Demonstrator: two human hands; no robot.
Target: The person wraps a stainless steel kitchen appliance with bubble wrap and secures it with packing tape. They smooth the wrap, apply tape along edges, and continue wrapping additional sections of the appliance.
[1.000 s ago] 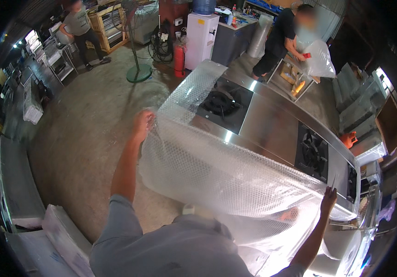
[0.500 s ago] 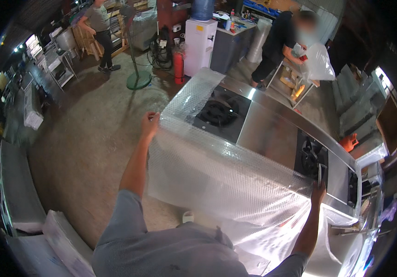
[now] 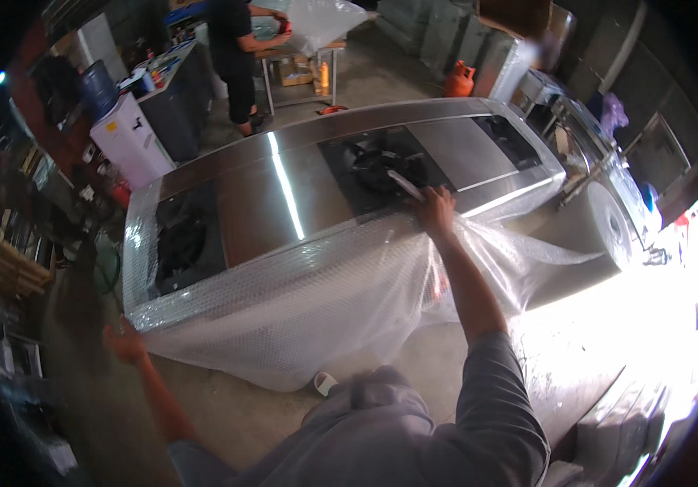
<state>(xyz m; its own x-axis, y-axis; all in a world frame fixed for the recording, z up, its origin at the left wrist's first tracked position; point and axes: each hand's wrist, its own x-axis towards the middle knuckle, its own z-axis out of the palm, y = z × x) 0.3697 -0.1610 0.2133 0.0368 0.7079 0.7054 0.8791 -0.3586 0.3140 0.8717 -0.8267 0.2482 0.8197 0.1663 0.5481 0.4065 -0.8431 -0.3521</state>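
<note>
A long stainless-steel stove point(image 3: 259, 191) with black burner panels stretches before me. Clear bubble wrap point(image 3: 308, 304) hangs down its near side and covers its left end. At the near left corner, my left hand point(image 3: 126, 342) is closed on the wrap's edge. My right hand point(image 3: 436, 209) is closed around a slim, pale, blade-like tool point(image 3: 406, 185) beside the middle burner point(image 3: 381, 162). The wrap is bunched just under that hand; whether its fingers also pinch the film is hidden. From there the film runs right to a large bubble wrap roll point(image 3: 610, 227).
Behind the stove, a person point(image 3: 231, 57) in dark clothes handles clear plastic at a small table point(image 3: 304, 53). A water dispenser point(image 3: 131, 142) stands at the back left, an orange gas cylinder point(image 3: 460, 79) at the back right. Metal racks point(image 3: 588, 134) line the right.
My view has swung right, bringing the roll into sight. Both hands stay closed; my left has come lower beside the stove's near left corner. The wrap is now gathered more below my right hand.
</note>
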